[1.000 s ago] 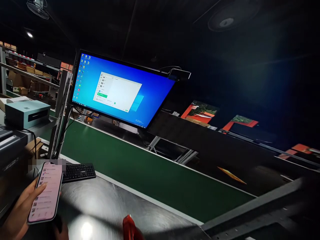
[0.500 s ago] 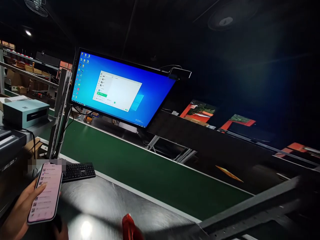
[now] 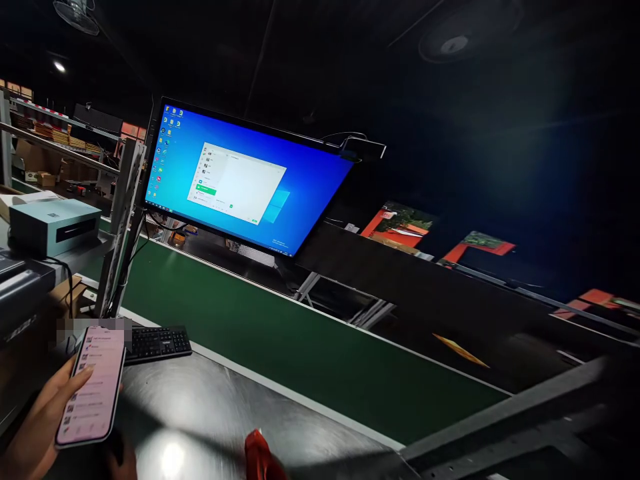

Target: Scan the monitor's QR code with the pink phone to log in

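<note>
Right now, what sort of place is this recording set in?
Probably a warehouse packing or sorting station: a green conveyor belt passes a steel worktable with a monitor and keyboard; stocked shelving stands behind. The left hand holds a phone.

Place: a dim warehouse packing line.
Signs: green conveyor belt (image 3: 280,333), stocked shelving (image 3: 55,143), label printer (image 3: 53,227), mounted monitor (image 3: 245,180) stood there.

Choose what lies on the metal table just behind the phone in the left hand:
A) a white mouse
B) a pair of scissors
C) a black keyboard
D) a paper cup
C: a black keyboard lies on the metal table directly behind the lit phone that the left hand holds.
</note>
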The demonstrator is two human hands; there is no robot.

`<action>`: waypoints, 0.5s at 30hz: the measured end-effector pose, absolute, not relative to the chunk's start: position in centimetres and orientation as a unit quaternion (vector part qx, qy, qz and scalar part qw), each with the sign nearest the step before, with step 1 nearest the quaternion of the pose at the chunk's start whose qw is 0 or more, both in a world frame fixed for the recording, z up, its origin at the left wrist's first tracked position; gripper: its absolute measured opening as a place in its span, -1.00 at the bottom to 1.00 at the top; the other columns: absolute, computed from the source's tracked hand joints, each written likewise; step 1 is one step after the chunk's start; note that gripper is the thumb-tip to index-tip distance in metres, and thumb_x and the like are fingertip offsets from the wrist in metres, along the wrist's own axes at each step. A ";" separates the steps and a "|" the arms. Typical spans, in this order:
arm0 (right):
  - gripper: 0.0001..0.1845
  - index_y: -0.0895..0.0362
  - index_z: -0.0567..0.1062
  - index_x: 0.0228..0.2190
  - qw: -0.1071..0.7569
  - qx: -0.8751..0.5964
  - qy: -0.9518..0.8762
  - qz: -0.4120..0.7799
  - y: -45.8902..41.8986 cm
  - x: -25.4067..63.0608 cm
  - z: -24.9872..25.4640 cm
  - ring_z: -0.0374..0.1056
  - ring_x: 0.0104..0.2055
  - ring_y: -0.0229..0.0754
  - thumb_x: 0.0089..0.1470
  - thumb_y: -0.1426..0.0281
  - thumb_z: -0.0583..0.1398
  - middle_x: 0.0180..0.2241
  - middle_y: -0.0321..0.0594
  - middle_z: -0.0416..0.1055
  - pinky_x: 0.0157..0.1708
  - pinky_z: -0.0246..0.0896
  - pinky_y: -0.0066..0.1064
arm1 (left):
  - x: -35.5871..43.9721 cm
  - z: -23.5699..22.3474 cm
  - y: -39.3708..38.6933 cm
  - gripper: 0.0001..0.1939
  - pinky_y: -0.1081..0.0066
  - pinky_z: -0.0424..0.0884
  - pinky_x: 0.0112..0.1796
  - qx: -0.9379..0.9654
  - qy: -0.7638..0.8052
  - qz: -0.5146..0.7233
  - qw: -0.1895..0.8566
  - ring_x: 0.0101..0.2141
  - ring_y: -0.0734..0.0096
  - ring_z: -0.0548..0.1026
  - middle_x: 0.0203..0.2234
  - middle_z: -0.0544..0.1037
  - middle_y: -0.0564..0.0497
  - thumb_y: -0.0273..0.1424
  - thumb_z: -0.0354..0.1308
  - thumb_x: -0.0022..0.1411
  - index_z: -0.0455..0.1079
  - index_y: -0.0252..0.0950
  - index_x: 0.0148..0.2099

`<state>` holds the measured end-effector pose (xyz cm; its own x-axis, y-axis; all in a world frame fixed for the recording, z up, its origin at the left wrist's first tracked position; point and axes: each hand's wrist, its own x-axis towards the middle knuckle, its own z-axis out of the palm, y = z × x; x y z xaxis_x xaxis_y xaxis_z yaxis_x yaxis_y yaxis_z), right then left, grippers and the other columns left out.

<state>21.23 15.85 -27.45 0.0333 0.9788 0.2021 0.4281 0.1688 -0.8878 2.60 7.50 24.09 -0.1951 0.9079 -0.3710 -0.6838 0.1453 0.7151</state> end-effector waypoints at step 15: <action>-0.36 -0.10 0.83 -0.12 0.430 -0.613 -0.567 0.343 15.4 20.4 -25.1 0.69 0.03 0.41 -0.05 -0.22 0.31 -0.10 0.05 0.75 0.04 0.64 0.23 | 3.6 24.9 7.0 0.00 0.28 0.77 -0.19 0.155 0.448 0.652 0.592 -0.05 -0.17 0.78 0.00 0.79 -0.23 -0.23 0.59 0.15 0.32 -0.29 0.54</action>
<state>20.43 15.42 -25.11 0.1217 0.9903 0.0664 0.4007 0.0122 -0.9161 3.57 6.96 24.90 -0.2510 0.9109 -0.3276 -0.6324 0.1019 0.7679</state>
